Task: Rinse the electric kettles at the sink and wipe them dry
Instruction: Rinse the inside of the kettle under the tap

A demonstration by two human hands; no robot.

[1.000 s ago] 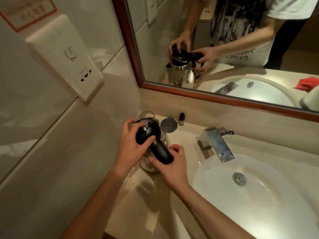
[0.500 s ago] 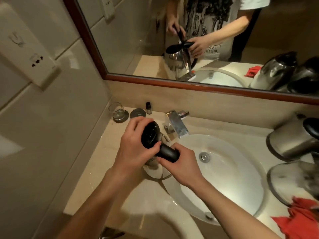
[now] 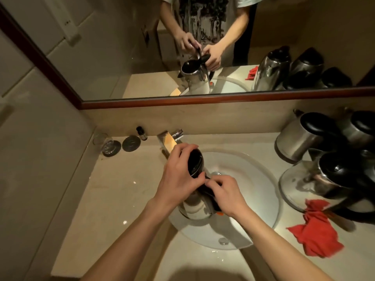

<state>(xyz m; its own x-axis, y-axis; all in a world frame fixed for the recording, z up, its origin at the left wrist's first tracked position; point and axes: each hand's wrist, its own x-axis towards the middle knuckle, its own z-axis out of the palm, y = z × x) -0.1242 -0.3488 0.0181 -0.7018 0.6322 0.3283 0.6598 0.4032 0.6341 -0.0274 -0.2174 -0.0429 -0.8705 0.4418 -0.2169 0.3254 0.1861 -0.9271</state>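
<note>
Steel kettle (image 3: 194,207), black lid (image 3: 195,162) raised, held over white sink (image 3: 253,179): left hand (image 3: 178,179) grips lid, right hand (image 3: 228,196) grips black handle. Inside hidden. Drinking glass (image 3: 103,141) on counter (image 3: 121,189), contents unclear.

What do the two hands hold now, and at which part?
Both hold one electric kettle over the sink: the left hand grips its black lid, the right hand its black handle.

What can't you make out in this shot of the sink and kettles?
- Held kettle, head view: both hands cover its body.
- Faucet: left hand hides the spout, so running water is unclear.
- Far-right kettle: cut off by the edge.
- Small bottle: label too small.
</note>
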